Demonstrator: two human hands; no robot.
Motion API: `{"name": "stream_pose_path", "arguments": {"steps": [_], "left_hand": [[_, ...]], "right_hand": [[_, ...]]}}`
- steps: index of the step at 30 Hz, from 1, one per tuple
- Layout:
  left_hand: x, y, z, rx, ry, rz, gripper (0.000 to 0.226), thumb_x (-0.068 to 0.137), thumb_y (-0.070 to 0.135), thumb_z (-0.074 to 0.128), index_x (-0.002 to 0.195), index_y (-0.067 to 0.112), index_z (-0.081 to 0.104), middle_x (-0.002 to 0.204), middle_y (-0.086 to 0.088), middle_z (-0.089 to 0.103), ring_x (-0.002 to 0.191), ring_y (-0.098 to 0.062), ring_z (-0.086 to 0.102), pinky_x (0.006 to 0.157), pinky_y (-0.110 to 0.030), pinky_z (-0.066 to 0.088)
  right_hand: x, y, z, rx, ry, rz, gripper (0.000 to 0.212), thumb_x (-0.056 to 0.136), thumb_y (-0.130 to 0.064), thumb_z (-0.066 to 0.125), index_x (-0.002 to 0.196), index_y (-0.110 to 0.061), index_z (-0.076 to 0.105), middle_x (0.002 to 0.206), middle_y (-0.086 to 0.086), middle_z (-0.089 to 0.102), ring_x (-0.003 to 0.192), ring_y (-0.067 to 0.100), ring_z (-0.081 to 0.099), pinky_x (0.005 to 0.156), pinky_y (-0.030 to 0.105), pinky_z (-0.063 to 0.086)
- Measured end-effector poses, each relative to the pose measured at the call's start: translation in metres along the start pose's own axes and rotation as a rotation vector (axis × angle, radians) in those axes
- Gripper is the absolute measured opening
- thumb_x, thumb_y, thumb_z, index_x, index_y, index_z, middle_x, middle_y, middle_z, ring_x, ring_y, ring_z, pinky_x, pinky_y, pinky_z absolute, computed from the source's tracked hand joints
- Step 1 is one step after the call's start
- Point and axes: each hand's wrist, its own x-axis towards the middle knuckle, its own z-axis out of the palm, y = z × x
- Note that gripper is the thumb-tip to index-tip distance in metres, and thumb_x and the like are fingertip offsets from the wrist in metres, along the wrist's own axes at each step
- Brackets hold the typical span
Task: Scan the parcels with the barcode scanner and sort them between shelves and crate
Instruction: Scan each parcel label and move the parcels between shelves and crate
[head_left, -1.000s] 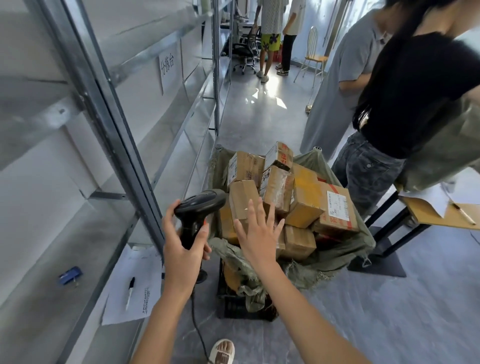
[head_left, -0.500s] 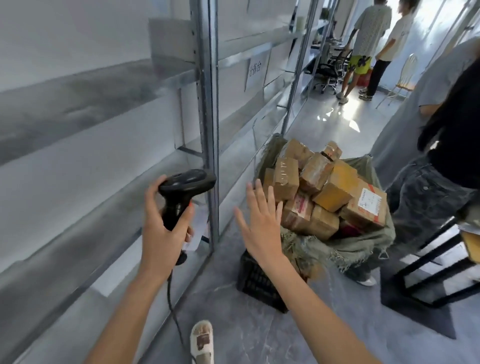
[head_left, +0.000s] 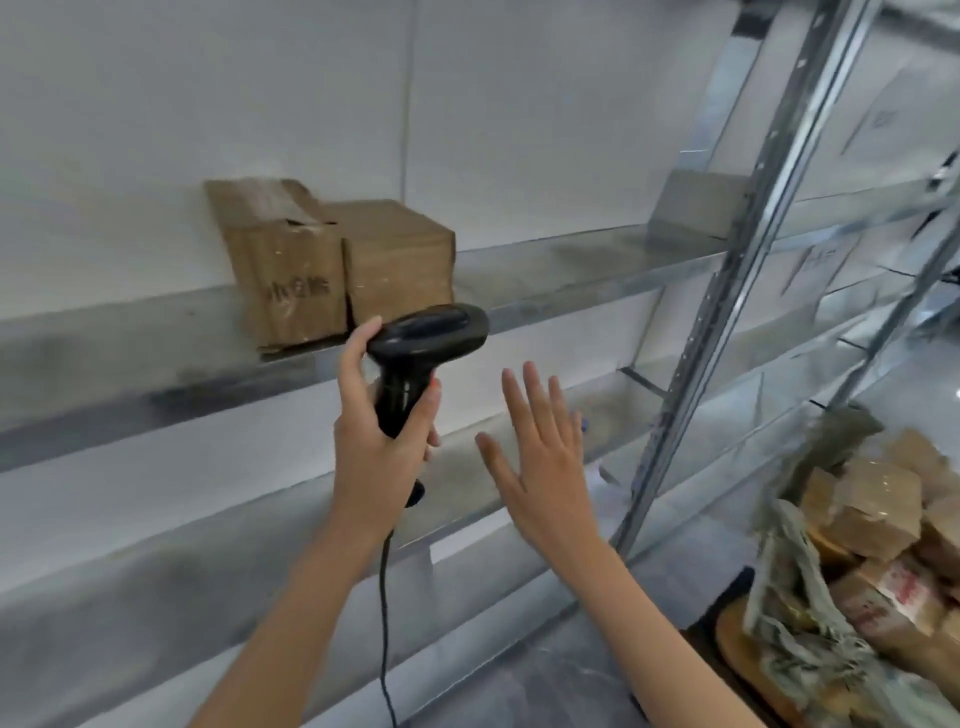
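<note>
At centre frame, left hand (head_left: 382, 441): fingers (head_left: 434, 395) wrapped tight on grip of barcode scanner (head_left: 423, 345), head level and facing right, approx. toward the shelving; cord hangs down from grip. Prob. held ready for next read. Right hand (head_left: 545, 457): fingers (head_left: 535, 395) straight, spread apart, holding nothing, raised before lower shelf (head_left: 519, 488); free to take a parcel, I judge. Upper shelf (head_left: 571, 265): 2 cardboard parcels (head_left: 332, 260), touching side by side, near front edge, seemingly sorted. Lower right: unsorted parcels (head_left: 878, 504) heaped in grey-green sack (head_left: 795, 587) over dark crate (head_left: 727, 597), well apart from both hands.
</note>
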Motion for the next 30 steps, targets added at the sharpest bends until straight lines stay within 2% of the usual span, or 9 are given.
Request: {"name": "stream_pose_path", "arguments": {"steps": [4, 10, 15, 18, 21, 23, 25, 27, 30], "left_hand": [[0.016, 0.017, -0.055, -0.039, 0.101, 0.055, 0.064, 0.096, 0.005, 0.063, 0.145, 0.032, 0.032, 0.093, -0.002, 0.07, 0.058, -0.026, 0.061, 0.056, -0.034, 0.053], [0.05, 0.042, -0.123, -0.132, 0.224, 0.191, 0.065, 0.098, 0.0, 0.059, 0.136, 0.045, 0.031, 0.088, -0.01, 0.066, 0.053, -0.028, 0.054, 0.053, -0.035, 0.05], [0.08, 0.05, -0.163, -0.164, 0.253, 0.208, 0.064, 0.098, 0.002, 0.059, 0.139, 0.041, 0.028, 0.085, -0.009, 0.066, 0.054, -0.028, 0.056, 0.053, -0.035, 0.051], [0.088, 0.046, -0.178, -0.188, 0.218, 0.185, 0.064, 0.098, 0.003, 0.06, 0.138, 0.041, 0.028, 0.082, 0.0, 0.068, 0.053, -0.026, 0.056, 0.053, -0.034, 0.051], [0.089, 0.038, -0.186, -0.258, 0.216, 0.13, 0.063, 0.098, 0.004, 0.06, 0.138, 0.042, 0.029, 0.081, 0.003, 0.069, 0.054, -0.022, 0.056, 0.053, -0.033, 0.051], [0.089, 0.032, -0.189, -0.314, 0.233, 0.067, 0.064, 0.099, 0.004, 0.06, 0.14, 0.04, 0.028, 0.085, -0.001, 0.068, 0.054, -0.02, 0.056, 0.054, -0.032, 0.052], [0.087, 0.028, -0.188, -0.34, 0.266, 0.028, 0.065, 0.099, 0.005, 0.06, 0.143, 0.037, 0.027, 0.087, -0.004, 0.067, 0.054, -0.02, 0.059, 0.057, -0.03, 0.054], [0.086, 0.024, -0.186, -0.364, 0.314, 0.011, 0.065, 0.099, 0.007, 0.062, 0.144, 0.037, 0.025, 0.091, -0.002, 0.069, 0.064, -0.021, 0.067, 0.066, -0.031, 0.059], [0.089, 0.018, -0.188, -0.418, 0.382, -0.071, 0.068, 0.091, 0.023, 0.069, 0.139, 0.043, 0.026, 0.11, -0.002, 0.07, 0.106, -0.019, 0.07, 0.106, -0.045, 0.049]], "right_hand": [[0.039, -0.077, 0.019, 0.083, 0.061, -0.145, 0.064, 0.101, -0.059, 0.028, 0.157, -0.041, 0.001, 0.167, -0.009, 0.0, 0.155, 0.016, -0.006, 0.124, 0.047, 0.004], [0.116, -0.165, 0.03, 0.107, 0.252, -0.245, 0.066, 0.099, -0.054, 0.04, 0.156, -0.023, 0.029, 0.166, 0.007, 0.018, 0.153, 0.034, 0.011, 0.122, 0.054, 0.016], [0.172, -0.201, 0.037, -0.129, 0.074, -0.089, 0.077, 0.095, -0.067, 0.041, 0.159, -0.03, 0.018, 0.168, 0.007, 0.003, 0.152, 0.042, -0.001, 0.122, 0.056, 0.006], [0.176, -0.214, 0.044, -0.254, 0.068, -0.011, 0.073, 0.094, -0.065, 0.046, 0.152, -0.023, 0.034, 0.159, 0.011, 0.034, 0.144, 0.045, 0.024, 0.121, 0.053, 0.016], [0.168, -0.226, 0.053, -0.22, 0.178, -0.007, 0.061, 0.091, -0.056, 0.059, 0.136, -0.015, 0.054, 0.133, 0.01, 0.058, 0.116, 0.042, 0.046, 0.099, 0.046, 0.039], [0.16, -0.231, 0.058, -0.16, 0.328, -0.05, 0.055, 0.086, -0.05, 0.063, 0.124, -0.01, 0.064, 0.118, 0.012, 0.065, 0.102, 0.041, 0.05, 0.086, 0.048, 0.047], [0.149, -0.232, 0.059, -0.083, 0.49, -0.088, 0.054, 0.084, -0.048, 0.06, 0.119, -0.008, 0.067, 0.116, 0.011, 0.067, 0.104, 0.035, 0.046, 0.087, 0.05, 0.05], [0.136, -0.237, 0.054, 0.11, 0.552, -0.052, 0.055, 0.082, -0.047, 0.059, 0.124, -0.012, 0.066, 0.123, 0.006, 0.064, 0.114, 0.03, 0.042, 0.096, 0.049, 0.047], [0.113, -0.251, 0.042, 0.511, 0.533, 0.163, 0.053, 0.08, -0.046, 0.064, 0.128, -0.023, 0.063, 0.126, -0.006, 0.06, 0.123, 0.022, 0.042, 0.103, 0.041, 0.044]]}}
